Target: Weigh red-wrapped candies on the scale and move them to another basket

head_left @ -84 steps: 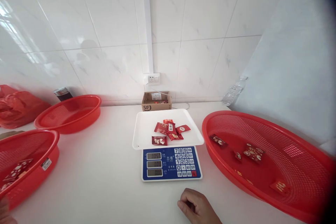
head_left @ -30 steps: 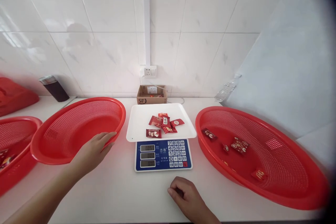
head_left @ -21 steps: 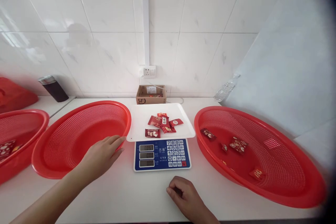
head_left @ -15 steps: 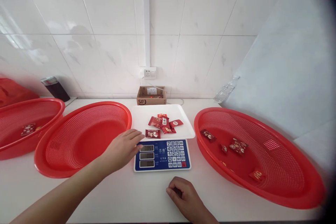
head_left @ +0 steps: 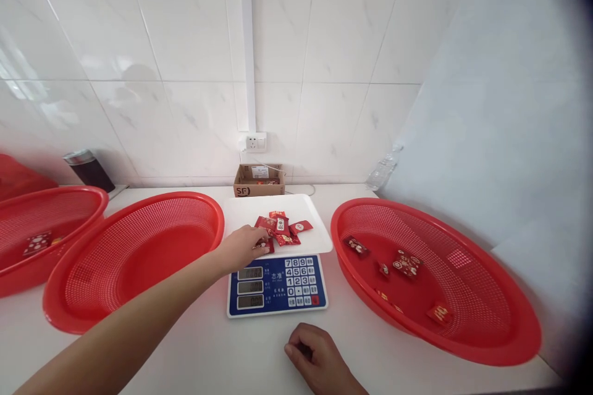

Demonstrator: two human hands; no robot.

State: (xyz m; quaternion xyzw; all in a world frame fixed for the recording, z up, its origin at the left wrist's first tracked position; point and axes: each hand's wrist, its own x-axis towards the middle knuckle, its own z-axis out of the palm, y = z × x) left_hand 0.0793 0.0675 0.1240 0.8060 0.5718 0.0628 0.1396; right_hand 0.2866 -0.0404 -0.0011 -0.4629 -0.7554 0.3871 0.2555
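White tray: at the centre of our clock face is a flat white plastic tray [head_left: 315, 243] on a white weighing scale [head_left: 278, 289] with a blue panel; the panel, with three grey displays and white number keys, faces us at six o'clock.
Heap: on the tray we see shiny red wrapped packets [head_left: 281, 226], overlapping, some with white or gold print.
Left hand: our left hand [head_left: 244, 245] comes in from eight o'clock, fingers bent over a dark red wrapped packet [head_left: 269, 247] at the tray's near edge; the fingertips are partly hidden, so we cannot tell whether they pinch it or only touch it.
Right hand: our right hand [head_left: 317, 355] lies between five and six o'clock on the smooth white table [head_left: 222, 355], curled into a loose fist, apart from the scale.
Right basket: between three and four o'clock, a large round red plastic basket [head_left: 482, 321] with perforated sides holds scattered red-and-gold packets [head_left: 407, 264].
Left baskets: at nine o'clock stands a similar red perforated basket [head_left: 162, 259]; beyond it, another red plastic basket [head_left: 55, 210] holds a dark red, white-spotted packet [head_left: 37, 243].
Box: at eleven o'clock, a small open brown cardboard box [head_left: 252, 190].
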